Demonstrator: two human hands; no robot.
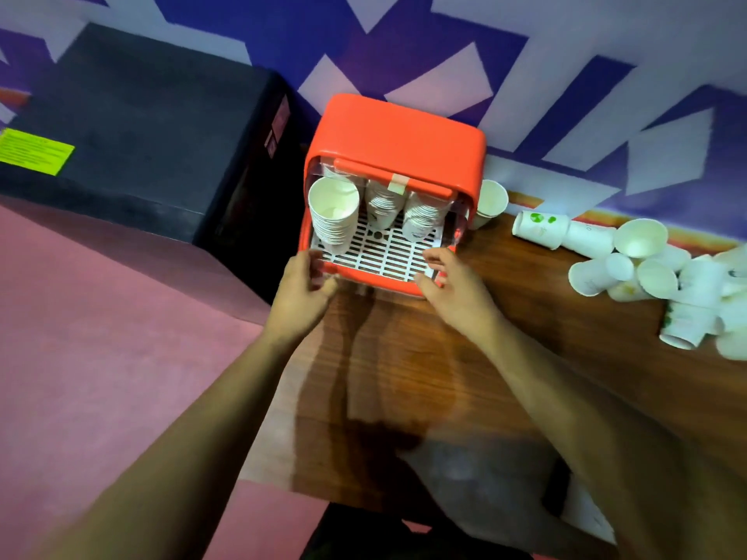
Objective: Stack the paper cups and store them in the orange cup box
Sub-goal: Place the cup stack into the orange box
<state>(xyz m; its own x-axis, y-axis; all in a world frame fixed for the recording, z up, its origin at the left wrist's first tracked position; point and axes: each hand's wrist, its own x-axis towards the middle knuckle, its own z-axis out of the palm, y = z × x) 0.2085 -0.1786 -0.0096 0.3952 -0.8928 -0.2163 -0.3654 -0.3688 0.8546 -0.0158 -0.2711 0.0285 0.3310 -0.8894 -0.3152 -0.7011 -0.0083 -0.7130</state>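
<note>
Orange cup box (396,135) is held at its near edge by your two hands. Your left hand (307,284) has its fingers curled round the near left corner, and your right hand (452,284) has its fingers curled over the near right corner with the thumb below. The one box stands on the table (404,357) at its far left corner, against the wall. Inside it, on the white slotted tray (384,256), you have three stacks of paper cups: left stack (333,220), middle stack (384,208) and right stack (422,220). One single cup (491,202) sits just beside the box's right wall. Farther right, along the table's far edge, the loose cups (646,272) lie heaped on their sides, too tumbled for an exact count.
</note>
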